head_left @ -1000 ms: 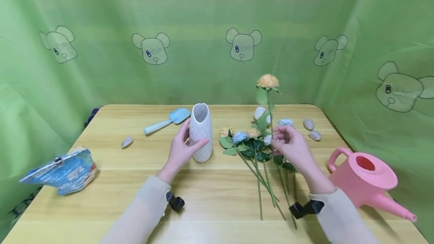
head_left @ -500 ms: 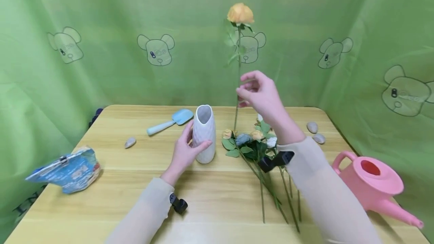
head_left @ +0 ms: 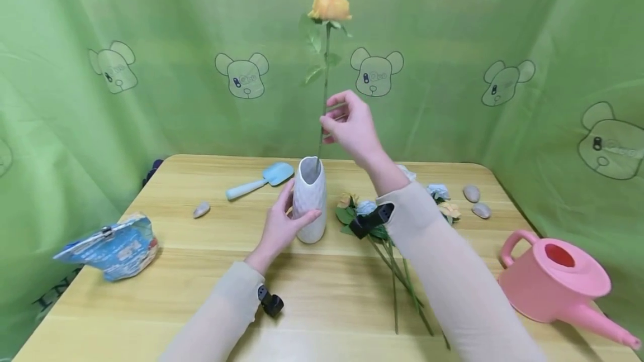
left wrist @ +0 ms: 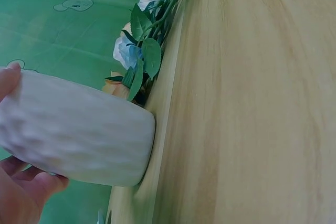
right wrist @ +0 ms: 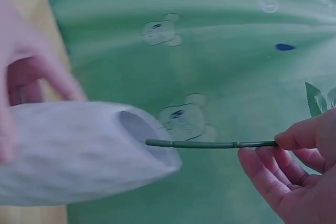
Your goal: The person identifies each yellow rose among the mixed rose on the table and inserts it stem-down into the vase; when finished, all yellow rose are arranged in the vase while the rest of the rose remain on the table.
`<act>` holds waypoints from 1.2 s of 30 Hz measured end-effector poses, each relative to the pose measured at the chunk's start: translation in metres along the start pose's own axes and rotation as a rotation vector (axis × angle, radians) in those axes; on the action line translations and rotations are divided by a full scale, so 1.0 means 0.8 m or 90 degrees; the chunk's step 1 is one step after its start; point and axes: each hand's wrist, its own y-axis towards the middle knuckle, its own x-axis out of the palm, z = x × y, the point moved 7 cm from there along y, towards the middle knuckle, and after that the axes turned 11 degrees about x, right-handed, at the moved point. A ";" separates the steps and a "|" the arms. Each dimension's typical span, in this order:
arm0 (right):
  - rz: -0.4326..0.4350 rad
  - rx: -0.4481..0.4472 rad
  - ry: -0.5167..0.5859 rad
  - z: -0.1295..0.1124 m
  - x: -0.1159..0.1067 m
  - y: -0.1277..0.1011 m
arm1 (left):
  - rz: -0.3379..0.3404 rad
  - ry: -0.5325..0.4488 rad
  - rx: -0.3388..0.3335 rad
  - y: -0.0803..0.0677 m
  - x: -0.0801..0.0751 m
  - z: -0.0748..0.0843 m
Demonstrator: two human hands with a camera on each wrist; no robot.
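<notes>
A white textured vase [head_left: 309, 200] stands upright on the wooden table [head_left: 327, 295]. My left hand [head_left: 279, 223] grips its side, thumb and fingers wrapped round it; the vase [left wrist: 73, 129] fills the left wrist view. My right hand [head_left: 349, 127] pinches the stem of an orange rose [head_left: 329, 5] held upright above the vase. The stem's lower end [right wrist: 157, 143] sits just at the mouth of the vase [right wrist: 79, 150], with my right hand's fingertips [right wrist: 289, 139] pinching the stem further up.
A bunch of roses [head_left: 372, 214] lies right of the vase, stems toward me. A pink watering can [head_left: 558, 278] stands at the right edge. A blue trowel [head_left: 261, 179], several stones [head_left: 475, 201] and a blue bag [head_left: 113, 246] also lie on the table.
My right hand lifted the orange rose from the bunch, raised it and carried it left until the stem end reached the vase mouth. The left hand stayed on the vase.
</notes>
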 end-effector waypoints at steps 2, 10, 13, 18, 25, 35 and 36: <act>-0.005 0.007 -0.011 0.014 0.007 0.002 | -0.002 -0.002 0.006 0.000 0.001 0.000; 0.009 -0.017 -0.108 0.062 0.017 -0.003 | -0.010 0.000 -0.018 -0.004 0.001 0.007; -0.005 -0.035 -0.128 0.071 0.022 -0.007 | -0.015 0.000 -0.020 -0.006 -0.001 0.023; -0.021 -0.040 -0.156 0.086 0.020 -0.018 | -0.022 0.006 -0.022 -0.006 -0.001 0.041; -0.012 -0.003 -0.169 0.124 -0.020 -0.039 | -0.019 0.001 -0.032 -0.002 0.002 0.011; -0.018 0.103 -0.156 0.185 -0.092 -0.089 | -0.008 0.017 -0.046 -0.006 0.003 -0.003; -0.012 0.109 -0.157 0.189 -0.099 -0.094 | -0.009 0.018 -0.048 -0.007 0.003 -0.002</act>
